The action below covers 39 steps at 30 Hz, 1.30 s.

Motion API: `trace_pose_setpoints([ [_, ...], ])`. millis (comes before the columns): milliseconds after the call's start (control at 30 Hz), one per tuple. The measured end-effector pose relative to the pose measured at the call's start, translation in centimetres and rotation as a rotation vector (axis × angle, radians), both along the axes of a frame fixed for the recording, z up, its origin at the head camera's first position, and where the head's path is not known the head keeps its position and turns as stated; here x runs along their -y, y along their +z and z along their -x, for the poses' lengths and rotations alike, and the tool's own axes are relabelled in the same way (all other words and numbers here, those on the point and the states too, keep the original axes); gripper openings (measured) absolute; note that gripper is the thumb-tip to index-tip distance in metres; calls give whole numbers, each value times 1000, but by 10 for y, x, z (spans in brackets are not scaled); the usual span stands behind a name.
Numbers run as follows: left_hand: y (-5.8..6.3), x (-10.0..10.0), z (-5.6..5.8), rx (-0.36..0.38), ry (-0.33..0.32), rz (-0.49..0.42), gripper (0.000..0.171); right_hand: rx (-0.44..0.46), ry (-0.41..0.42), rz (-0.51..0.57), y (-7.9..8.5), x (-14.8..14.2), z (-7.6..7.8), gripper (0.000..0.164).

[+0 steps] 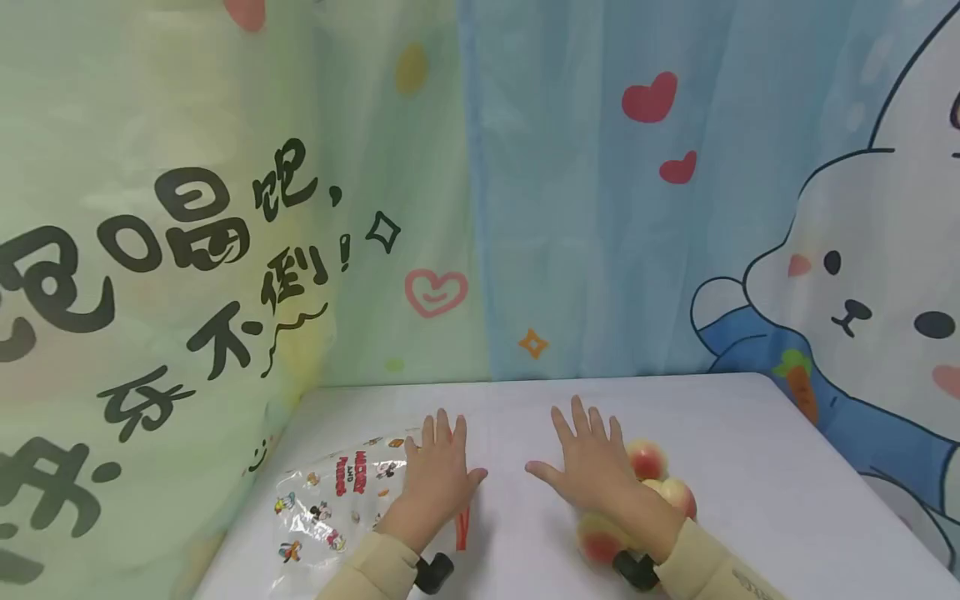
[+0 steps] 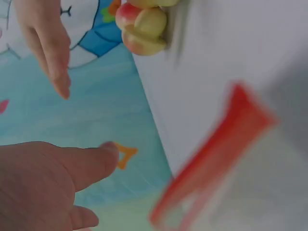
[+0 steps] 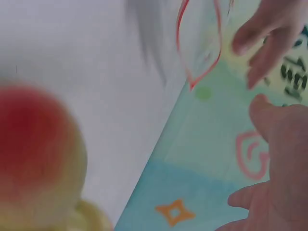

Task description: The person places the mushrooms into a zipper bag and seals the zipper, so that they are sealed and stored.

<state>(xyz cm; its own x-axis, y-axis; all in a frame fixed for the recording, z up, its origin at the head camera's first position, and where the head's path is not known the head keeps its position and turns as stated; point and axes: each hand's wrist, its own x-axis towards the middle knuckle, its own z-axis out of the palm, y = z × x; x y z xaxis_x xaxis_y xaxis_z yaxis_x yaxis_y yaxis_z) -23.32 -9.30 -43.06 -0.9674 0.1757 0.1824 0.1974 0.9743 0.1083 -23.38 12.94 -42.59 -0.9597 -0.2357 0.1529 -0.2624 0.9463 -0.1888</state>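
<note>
My left hand (image 1: 438, 467) hovers with fingers spread over the right part of a clear plastic bag (image 1: 322, 492) printed with small cartoon figures and red lettering. A red drawstring (image 1: 462, 529) sticks out at the bag's right side. To the right, my right hand (image 1: 592, 462) is held out with its fingers apart, over and beside several peaches (image 1: 647, 460). Part of the peaches is hidden by the right forearm. In the right wrist view one red and yellow peach (image 3: 38, 149) looms close and blurred. Neither hand holds anything.
The white tabletop (image 1: 517, 533) carries the bag at the left and the peaches at the right. Behind it hangs a printed curtain (image 1: 540, 208) with hearts and a cartoon rabbit. Each wrist wears a small black device (image 1: 433, 573).
</note>
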Motion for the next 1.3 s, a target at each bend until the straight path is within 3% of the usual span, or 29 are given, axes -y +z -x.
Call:
trace_pose_setpoints([
  [133, -14, 18, -5, 14, 110, -115, 81, -8, 65, -3, 0, 20, -18, 85],
  [267, -35, 32, -15, -7, 181, -235, 79, 44, 153, 30, -12, 40, -39, 82],
  [400, -57, 34, -24, -63, 184, -322, 81, 117, 221, 81, -29, 56, -52, 82],
  [567, -80, 27, -32, -90, 191, -354, 86, 173, 300, 188, -51, 72, -57, 80],
  [767, -101, 18, -33, -126, 205, -444, 68, 191, 337, 384, -75, 82, -60, 67],
  [900, -111, 17, -33, -138, 163, -493, 56, 136, 341, 466, -90, 84, -56, 59],
  [1067, -114, 18, -36, -118, 38, -426, 52, 59, 359, 609, -102, 86, -46, 50],
  [1200, -112, 15, -42, -105, -33, -370, 57, 99, 368, 713, -104, 86, -44, 49],
  [1300, -110, 16, -44, -78, -18, -371, 60, 157, 365, 725, -106, 85, -45, 50],
])
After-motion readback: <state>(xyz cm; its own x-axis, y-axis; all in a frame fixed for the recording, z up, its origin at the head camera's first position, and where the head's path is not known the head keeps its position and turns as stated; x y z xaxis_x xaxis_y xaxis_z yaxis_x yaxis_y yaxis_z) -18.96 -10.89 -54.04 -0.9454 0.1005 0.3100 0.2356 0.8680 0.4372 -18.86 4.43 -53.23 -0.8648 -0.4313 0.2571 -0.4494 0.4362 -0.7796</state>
